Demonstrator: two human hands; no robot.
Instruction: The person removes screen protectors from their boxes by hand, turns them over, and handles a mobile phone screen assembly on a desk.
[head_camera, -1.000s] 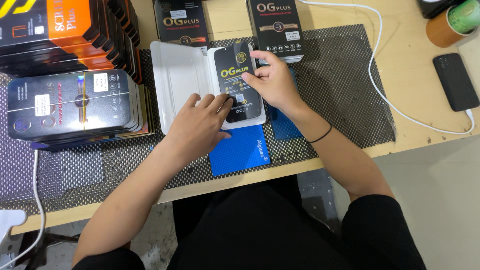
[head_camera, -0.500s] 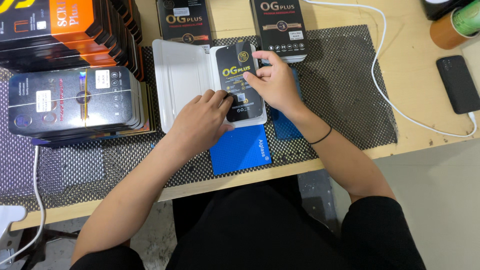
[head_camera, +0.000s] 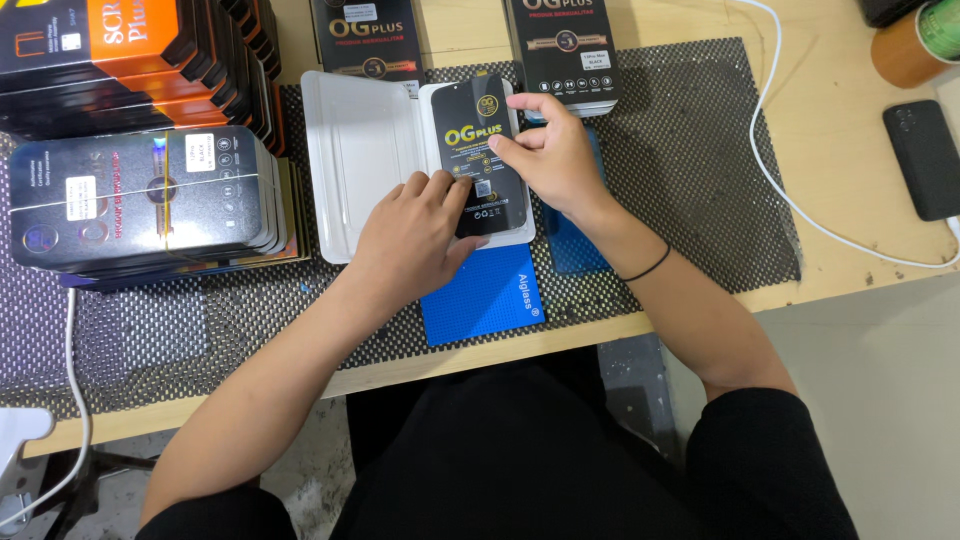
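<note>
Black card lies in the right half of the open white case on the mat, as before. Left hand still presses its near edge, fingers together. Right hand keeps pinching its far right edge, barely shifted.

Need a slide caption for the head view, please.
Both hands, left and right, press a black card into an open white case.

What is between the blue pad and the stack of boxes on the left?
In the head view, the left hand and forearm lie between the blue pad and the stack of boxes, over the mesh mat.
</note>
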